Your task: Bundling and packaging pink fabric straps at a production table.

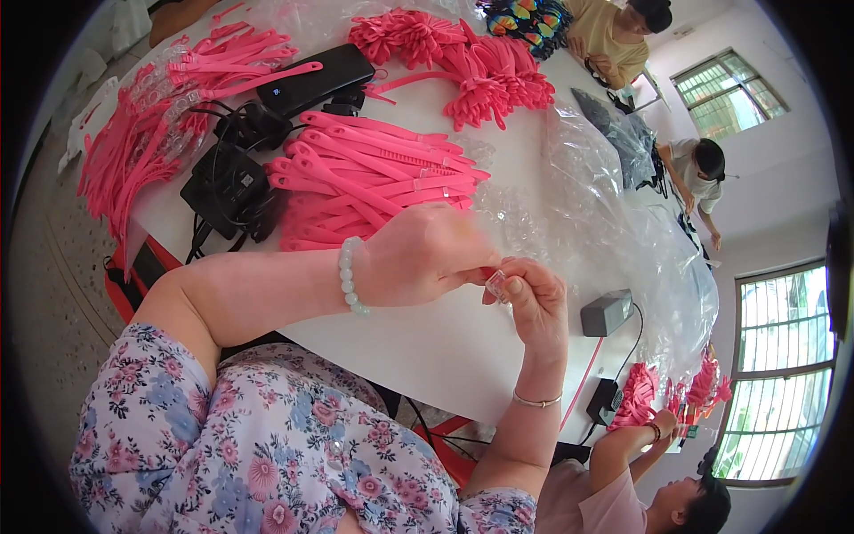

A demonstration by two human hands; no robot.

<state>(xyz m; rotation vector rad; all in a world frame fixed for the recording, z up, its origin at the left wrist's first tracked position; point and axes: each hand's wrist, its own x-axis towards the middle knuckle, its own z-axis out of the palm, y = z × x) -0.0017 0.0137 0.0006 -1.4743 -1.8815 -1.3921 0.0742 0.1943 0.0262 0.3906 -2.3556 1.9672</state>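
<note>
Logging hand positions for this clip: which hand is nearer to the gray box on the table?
Right. The right hand is apart from the gray box, just to its left in this view; the left hand is farther left.

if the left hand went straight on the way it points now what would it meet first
Most likely the small clear plastic piece pinched in the right hand, then that hand itself. The left hand looks very close to it; whether they touch is unclear.
</note>
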